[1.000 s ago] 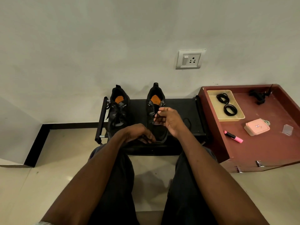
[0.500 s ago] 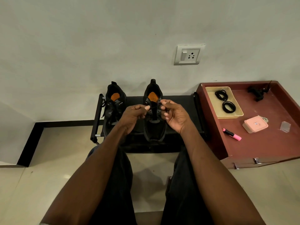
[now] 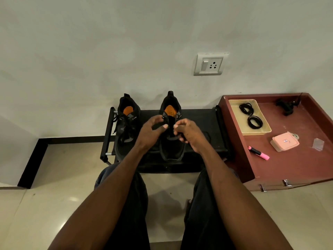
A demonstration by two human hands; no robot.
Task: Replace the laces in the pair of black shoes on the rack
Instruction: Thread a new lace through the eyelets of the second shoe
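Note:
Two black shoes with orange insoles stand on a low black rack (image 3: 198, 120) against the wall. The left shoe (image 3: 127, 130) is laced. Over the right shoe (image 3: 171, 148), both my hands work at its eyelets. My left hand (image 3: 153, 130) pinches the black lace (image 3: 159, 125) on the shoe's left side. On the other side my right hand (image 3: 187, 132) curls its fingers round the lace. The tongue area between the hands is too dark to read clearly.
A dark red wooden tray-like box (image 3: 288, 163) sits right of the rack. It holds a cream tray (image 3: 266, 131) with two coiled black laces (image 3: 255, 121), a pink case (image 3: 284, 142), a pink marker (image 3: 259, 153) and a black clip (image 3: 286, 107). My knees are just below the rack.
My left hand rose from the shoe's toe to the eyelets a second ago. Since then both hands have stayed at the top of the right shoe, closing in slightly on the lace.

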